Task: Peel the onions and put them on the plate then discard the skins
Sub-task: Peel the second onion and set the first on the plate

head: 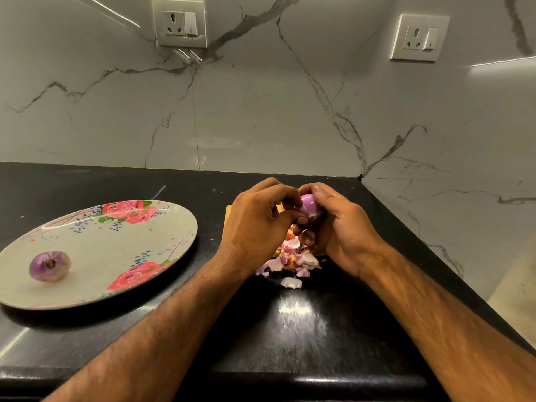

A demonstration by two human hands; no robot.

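Black speckled counter point(304, 329) meets a veined marble wall point(261, 111) that carries two switched sockets point(179, 23). Over a heap of skins point(293, 258) near the corner, the right hand point(342, 227) cups and grips a glossy purple onion point(309, 205). The left hand point(255, 224), fingers curled, pinches at the onion's near side by the root end. A peeled onion point(50, 266) already sits on the floral plate point(95, 245), well apart to the left.

Risks, as I judge them: the bared onion looks slick, so a hard tug at a stubborn strip could squirt it out of the grip and onto the counter. Loose flakes lie towards the front and could scatter when the pile is gathered. A round onion set down carelessly may roll across the shallow plate.

No brand, label or readable writing shows; the plate bears only roses and the sockets look unmarked
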